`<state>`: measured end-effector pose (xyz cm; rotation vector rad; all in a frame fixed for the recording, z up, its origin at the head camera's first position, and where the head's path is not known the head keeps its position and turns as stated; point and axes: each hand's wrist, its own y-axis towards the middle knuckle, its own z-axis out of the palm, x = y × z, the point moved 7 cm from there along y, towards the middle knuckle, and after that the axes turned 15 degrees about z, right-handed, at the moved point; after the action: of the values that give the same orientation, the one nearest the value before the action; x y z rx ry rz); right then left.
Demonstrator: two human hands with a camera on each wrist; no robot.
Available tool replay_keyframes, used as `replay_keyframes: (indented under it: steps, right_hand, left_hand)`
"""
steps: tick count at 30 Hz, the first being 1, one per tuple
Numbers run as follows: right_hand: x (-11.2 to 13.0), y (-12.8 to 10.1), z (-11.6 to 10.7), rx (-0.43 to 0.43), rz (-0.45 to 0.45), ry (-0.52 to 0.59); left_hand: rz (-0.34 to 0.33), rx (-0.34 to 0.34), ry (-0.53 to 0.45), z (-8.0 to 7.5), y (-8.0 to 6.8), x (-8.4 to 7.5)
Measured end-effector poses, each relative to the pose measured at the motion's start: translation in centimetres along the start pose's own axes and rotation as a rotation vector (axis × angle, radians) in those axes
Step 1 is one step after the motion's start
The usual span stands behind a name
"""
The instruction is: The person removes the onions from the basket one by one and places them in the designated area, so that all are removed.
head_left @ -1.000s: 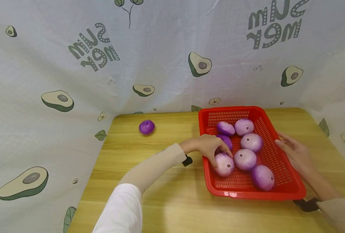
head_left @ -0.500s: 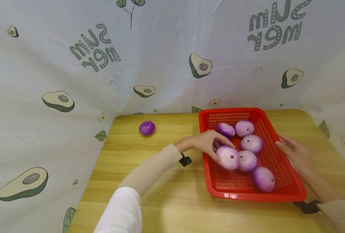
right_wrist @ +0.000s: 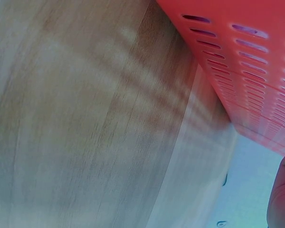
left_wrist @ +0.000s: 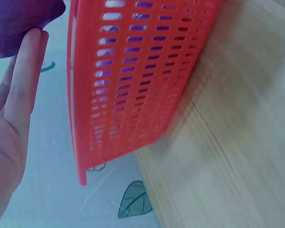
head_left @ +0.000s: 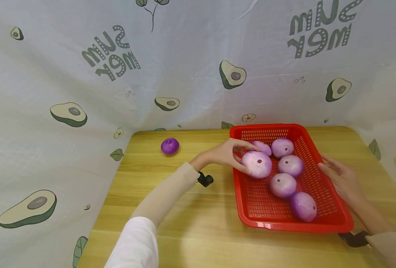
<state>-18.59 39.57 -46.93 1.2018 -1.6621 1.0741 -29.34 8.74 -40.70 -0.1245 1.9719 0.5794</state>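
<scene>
Red plastic fills most of both wrist views: the slotted wall of the basket (head_left: 331,208) runs across them at a slant, and little else can be made out there beyond blurred wood grain. In the left wrist view only the palm and two straight fingers (left_wrist: 26,71) show, with a dark purple edge of the lifted onion (left_wrist: 19,21) cut off at the top corner. In the right wrist view only a sliver of skin at the lower right corner shows, so the right hand's fingers cannot be read from it. One onion at the basket's far left corner is half hidden behind the lifted one.

From the head view, the left hand (head_left: 226,154) grips the lifted onion (head_left: 257,164) with thumb below and fingers curled over its top, holding it above the basket's left rim. The right hand (head_left: 340,178) lies flat with relaxed, spread fingers against the basket's right rim, holding nothing.

Inside the basket lie pale purple onions: two near the far wall (head_left: 282,147), one in the middle (head_left: 291,165), one just nearer (head_left: 283,185), and one toward the near wall (head_left: 303,206). A darker lone onion (head_left: 169,146) sits on the wooden table (head_left: 198,230) well to the left of the basket.
</scene>
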Motion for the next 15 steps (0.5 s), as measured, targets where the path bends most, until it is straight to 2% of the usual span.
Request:
replay_keyframes:
  steps: [8, 15]
  right_hand:
    - [0.2, 0.0, 0.0, -0.013, -0.011, -0.034]
    - [0.3, -0.1, 0.0, -0.021, -0.013, -0.043]
  left_hand:
    - [0.026, -0.052, 0.002, -1.9, -1.3, -0.6]
    - [0.000, -0.132, -0.036, -3.8, -3.2, -0.2]
